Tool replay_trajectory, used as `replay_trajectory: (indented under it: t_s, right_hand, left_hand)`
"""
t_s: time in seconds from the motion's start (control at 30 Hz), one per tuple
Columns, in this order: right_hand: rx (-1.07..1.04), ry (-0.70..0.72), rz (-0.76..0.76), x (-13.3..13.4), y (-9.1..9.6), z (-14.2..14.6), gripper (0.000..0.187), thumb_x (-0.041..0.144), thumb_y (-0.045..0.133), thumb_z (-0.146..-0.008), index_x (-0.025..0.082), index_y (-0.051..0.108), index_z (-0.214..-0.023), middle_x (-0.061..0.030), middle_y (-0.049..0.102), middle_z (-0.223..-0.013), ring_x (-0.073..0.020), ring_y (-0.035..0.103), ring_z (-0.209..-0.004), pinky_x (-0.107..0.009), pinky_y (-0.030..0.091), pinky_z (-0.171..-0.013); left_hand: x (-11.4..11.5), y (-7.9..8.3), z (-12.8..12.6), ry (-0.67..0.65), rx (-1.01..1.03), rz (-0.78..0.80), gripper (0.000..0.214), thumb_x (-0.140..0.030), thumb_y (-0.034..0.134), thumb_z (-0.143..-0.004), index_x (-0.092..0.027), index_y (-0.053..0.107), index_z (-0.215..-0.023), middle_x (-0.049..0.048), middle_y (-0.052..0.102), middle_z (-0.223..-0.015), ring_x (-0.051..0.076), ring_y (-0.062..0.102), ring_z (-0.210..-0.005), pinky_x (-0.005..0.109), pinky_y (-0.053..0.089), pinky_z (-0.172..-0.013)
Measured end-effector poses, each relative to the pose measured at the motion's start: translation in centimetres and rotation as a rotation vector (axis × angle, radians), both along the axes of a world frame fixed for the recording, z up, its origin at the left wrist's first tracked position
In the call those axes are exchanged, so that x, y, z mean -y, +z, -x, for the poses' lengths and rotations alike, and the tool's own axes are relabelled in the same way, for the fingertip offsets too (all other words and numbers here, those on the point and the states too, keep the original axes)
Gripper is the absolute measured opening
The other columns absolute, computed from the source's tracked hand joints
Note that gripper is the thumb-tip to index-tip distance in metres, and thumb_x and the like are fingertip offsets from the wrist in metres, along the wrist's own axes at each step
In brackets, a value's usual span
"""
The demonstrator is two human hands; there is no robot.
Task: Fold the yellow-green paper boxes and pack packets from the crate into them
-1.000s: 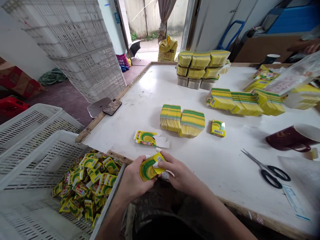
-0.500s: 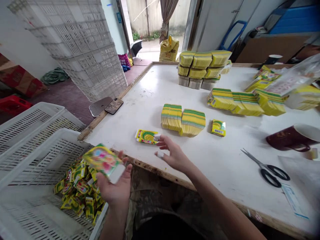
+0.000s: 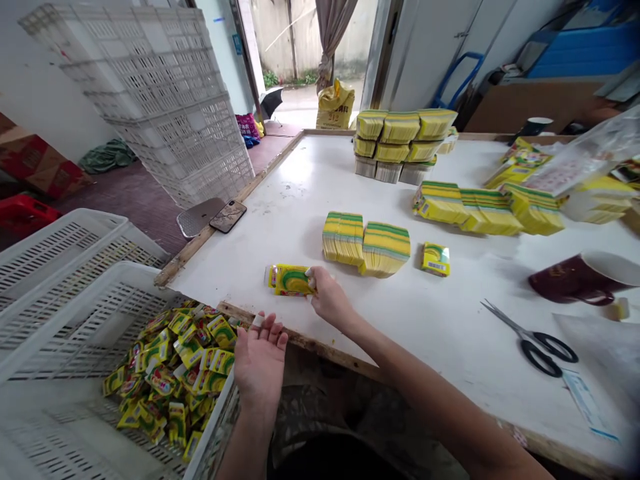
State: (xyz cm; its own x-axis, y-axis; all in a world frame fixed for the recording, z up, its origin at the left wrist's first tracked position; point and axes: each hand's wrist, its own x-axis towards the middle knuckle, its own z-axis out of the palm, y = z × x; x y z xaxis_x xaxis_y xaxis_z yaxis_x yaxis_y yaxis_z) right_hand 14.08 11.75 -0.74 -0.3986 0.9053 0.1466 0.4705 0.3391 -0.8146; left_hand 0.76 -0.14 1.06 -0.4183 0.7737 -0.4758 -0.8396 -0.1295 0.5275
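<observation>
My right hand (image 3: 330,300) pinches the right end of a yellow-and-green flat carton (image 3: 291,280) that lies at the table's near side. White covers show on the fingertips. My left hand (image 3: 263,350) is palm up with nothing on it, fingers apart, at the table's wooden edge. Left of it, a white plastic crate (image 3: 60,413) holds a heap of small yellow packets (image 3: 175,360). Just beyond the carton stand two stacks of flat yellow-green cartons (image 3: 386,247). A single small yellow box (image 3: 435,259) sits to their right.
More carton stacks (image 3: 487,208) and a tiered pile (image 3: 395,143) stand farther back. Scissors (image 3: 537,343) and a dark mug (image 3: 585,277) lie to the right. A phone (image 3: 229,216) rests on the left edge. Tall white crates (image 3: 160,100) rise beyond it.
The yellow carton has left my left hand, which has moved right and now lies bare. My right hand has closed on the end of the carton on the table.
</observation>
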Motion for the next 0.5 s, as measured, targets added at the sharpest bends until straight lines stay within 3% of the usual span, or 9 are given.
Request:
replay_trajectory:
  t_s: [0.13,0.23,0.37,0.5]
  right_hand:
    - [-0.149,0.158,0.134,3.7,2.0,-0.1,0.053,0.007,0.068,-0.067,0.023,0.038,-0.107,0.0054,0.05,-0.082,-0.0107,0.053,-0.063,-0.021,0.046,-0.056]
    - [-0.405,0.302,0.387,7.3,3.1,0.3,0.045,0.01,0.066,-0.067,0.023,0.042,-0.104,0.0048,0.051,-0.084,-0.0099,0.052,-0.066,-0.021,0.044,-0.057]
    - [-0.617,0.276,0.525,10.2,3.2,1.0,0.041,0.017,0.073,-0.065,0.021,0.048,-0.097,0.0049,0.048,-0.082,-0.0111,0.044,-0.072,-0.022,0.038,-0.062]
    - [-0.587,0.222,0.563,9.7,2.8,0.7,0.039,0.019,0.074,-0.066,0.02,0.051,-0.097,0.0063,0.046,-0.074,-0.0112,0.04,-0.067,-0.023,0.034,-0.06]
  left_hand:
    - [-0.5,0.4,-1.2,0.039,-0.174,-0.16,0.053,-0.056,0.072,-0.069,-0.02,0.064,-0.107,0.0077,0.064,-0.111,0.021,0.061,-0.101,0.034,0.054,-0.085]
    - [-1.0,1.3,-1.7,0.034,-0.237,-0.242,0.054,-0.06,0.07,-0.068,-0.019,0.065,-0.103,0.0067,0.065,-0.1,0.022,0.062,-0.095,0.035,0.054,-0.085]
    - [-1.6,1.9,-1.8,0.098,-0.216,-0.255,0.048,-0.065,0.066,-0.069,-0.017,0.059,-0.074,-0.0031,0.05,-0.065,0.011,0.052,-0.061,0.024,0.052,-0.065]
    - [-1.4,1.3,-1.9,0.052,-0.249,-0.153,0.061,-0.075,0.069,-0.057,-0.019,0.062,-0.08,-0.0022,0.056,-0.073,0.012,0.056,-0.065,0.023,0.052,-0.061]
